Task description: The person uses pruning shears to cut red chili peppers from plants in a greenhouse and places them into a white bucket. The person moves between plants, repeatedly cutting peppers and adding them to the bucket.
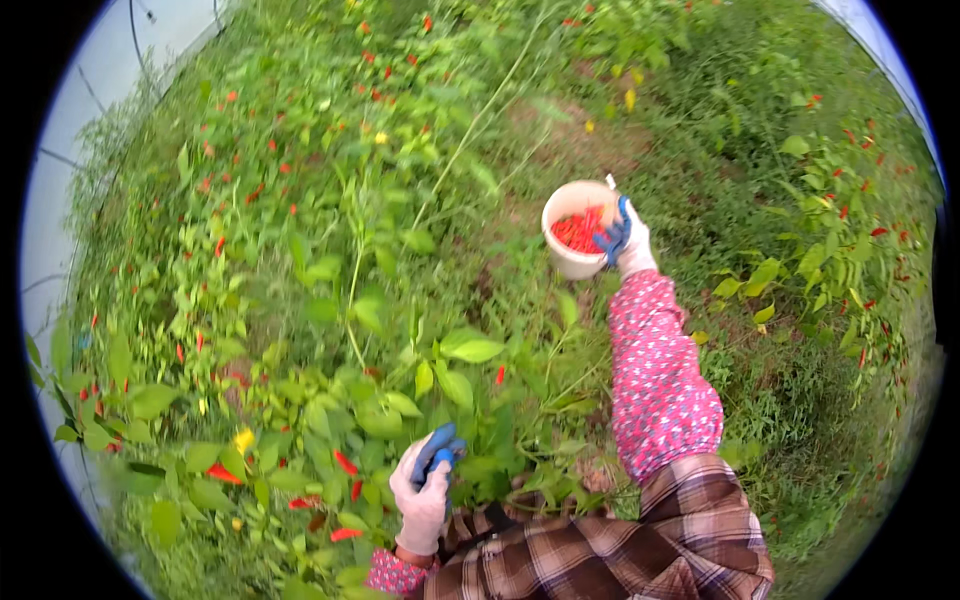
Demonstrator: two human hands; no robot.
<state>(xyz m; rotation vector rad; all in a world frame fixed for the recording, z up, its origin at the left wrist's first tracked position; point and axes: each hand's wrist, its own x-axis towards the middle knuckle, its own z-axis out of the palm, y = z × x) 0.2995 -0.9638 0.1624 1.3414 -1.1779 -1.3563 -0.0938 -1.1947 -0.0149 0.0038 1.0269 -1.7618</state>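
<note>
My right hand (628, 241), in a white glove with blue-coated fingers, reaches out to the right rim of a whitish plastic bucket (576, 266). Its fingers are apart over the bucket's mouth. Red chili peppers (577, 231) cover the bottom inside. Close to my body, my left hand (426, 484) wears a matching glove, its fingers curled towards the thumb. Whether anything lies within that curl is hidden. Beside it, red chilies (345, 463) hang among the green leaves of a pepper plant (457, 382).
Pepper plants with red fruit (285, 169) fill the left side, and another row (832, 247) grows at the right. A long bare stem (469, 135) slants across the middle. Weeds and brown soil (577, 127) lie between the rows. Pale sheeting (82, 112) borders the far left.
</note>
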